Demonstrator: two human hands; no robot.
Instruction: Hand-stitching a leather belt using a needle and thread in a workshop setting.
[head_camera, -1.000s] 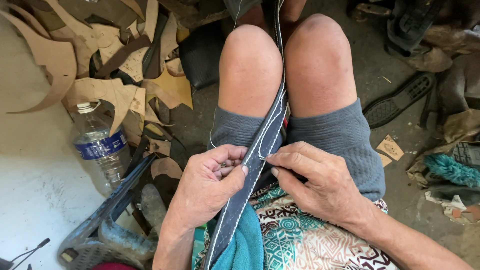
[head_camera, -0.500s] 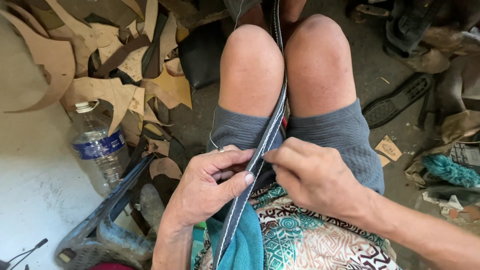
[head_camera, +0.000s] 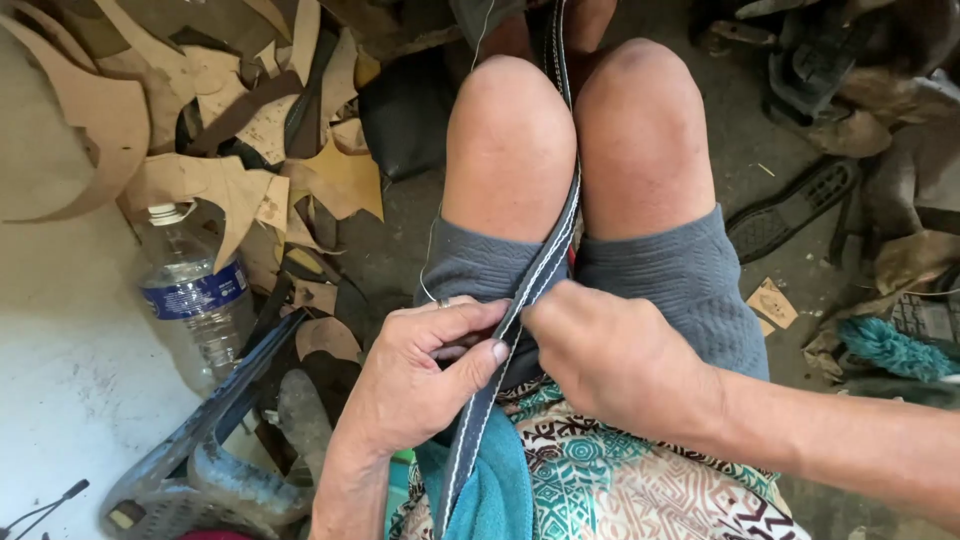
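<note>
Where the stitched dark strap (head_camera: 540, 285) passes the knees, its top is cut off; left hand (head_camera: 420, 385) and right hand (head_camera: 615, 360) pinch it; plastic water bottle (head_camera: 190, 295) left of strap.

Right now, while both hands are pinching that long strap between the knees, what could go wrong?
1. The thin thread loops loose beside the left hand; it might tangle or snag.
2. The right hand hides its fingertips against the dark stitched strap; if a needle is there, it could prick a finger.
3. The strap is held only between the knees, so it may slip if the grip pulls hard.
</note>
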